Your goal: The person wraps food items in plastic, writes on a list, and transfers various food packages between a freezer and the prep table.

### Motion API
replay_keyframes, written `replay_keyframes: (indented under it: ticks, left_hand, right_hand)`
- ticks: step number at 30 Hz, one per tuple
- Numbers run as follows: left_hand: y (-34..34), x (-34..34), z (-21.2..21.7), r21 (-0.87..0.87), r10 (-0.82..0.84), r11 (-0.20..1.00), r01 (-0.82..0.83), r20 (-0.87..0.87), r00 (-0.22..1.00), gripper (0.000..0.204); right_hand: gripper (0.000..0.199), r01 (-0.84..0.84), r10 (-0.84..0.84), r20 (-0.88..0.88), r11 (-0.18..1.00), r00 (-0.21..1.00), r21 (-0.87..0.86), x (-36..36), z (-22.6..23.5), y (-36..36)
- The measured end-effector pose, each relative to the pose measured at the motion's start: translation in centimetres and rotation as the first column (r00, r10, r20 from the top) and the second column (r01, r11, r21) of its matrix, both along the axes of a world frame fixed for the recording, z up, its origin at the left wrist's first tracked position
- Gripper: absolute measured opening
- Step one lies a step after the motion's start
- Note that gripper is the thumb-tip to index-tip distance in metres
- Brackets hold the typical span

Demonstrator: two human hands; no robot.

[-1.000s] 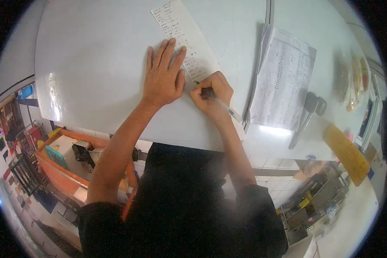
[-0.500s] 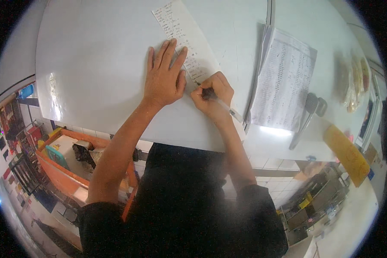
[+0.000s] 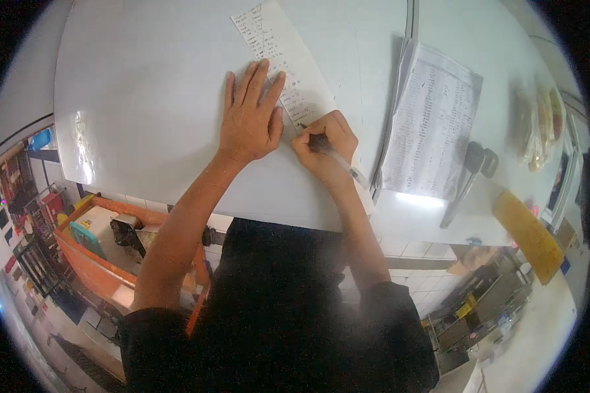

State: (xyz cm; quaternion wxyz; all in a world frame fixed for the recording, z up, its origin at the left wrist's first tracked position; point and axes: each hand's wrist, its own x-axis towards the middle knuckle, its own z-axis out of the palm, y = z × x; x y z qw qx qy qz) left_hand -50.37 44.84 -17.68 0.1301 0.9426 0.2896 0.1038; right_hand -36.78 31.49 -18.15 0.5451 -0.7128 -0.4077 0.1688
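Observation:
A long narrow strip of white paper (image 3: pixel 301 62) lies slantwise on the white tabletop (image 3: pixel 151 85), with handwritten lines down its left side. My left hand (image 3: pixel 250 121) rests flat with its fingers spread, the fingertips at the paper's left edge. Closed around a pen (image 3: pixel 343 161) with a clear barrel, my right hand (image 3: pixel 328 141) leans on the lower part of the strip. The pen's tip meets the paper just below the lowest written line; my fingers hide part of the barrel.
To the right lies a stack of printed sheets (image 3: pixel 432 118). A spatula-like utensil with a dark head (image 3: pixel 473 158), clear plastic bags (image 3: pixel 541 128) and a yellow sheet (image 3: pixel 528 232) are farther right. An orange cart (image 3: pixel 88 252) stands below the table's left edge.
My right hand and the pen have shifted very slightly to the right along the written line. My left hand and the paper stay in place.

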Motion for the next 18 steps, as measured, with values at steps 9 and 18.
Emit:
replay_keyframes:
  ticks: [9, 18]
  left_hand:
    - [0.03, 0.18, -0.06, 0.0, 0.005, 1.0, -0.005, 0.022, 1.0, 0.064]
    - [0.07, 0.03, 0.16, 0.0, 0.013, 1.0, -0.013, 0.021, 1.0, 0.064]
  right_hand:
    - [0.02, 0.018, -0.018, -0.001, 1.0, 1.0, -0.002, 0.06, -0.15, 0.02]
    - [0.021, 0.033, -0.033, -0.001, 0.999, 0.999, -0.012, -0.2, -0.09, 0.19]
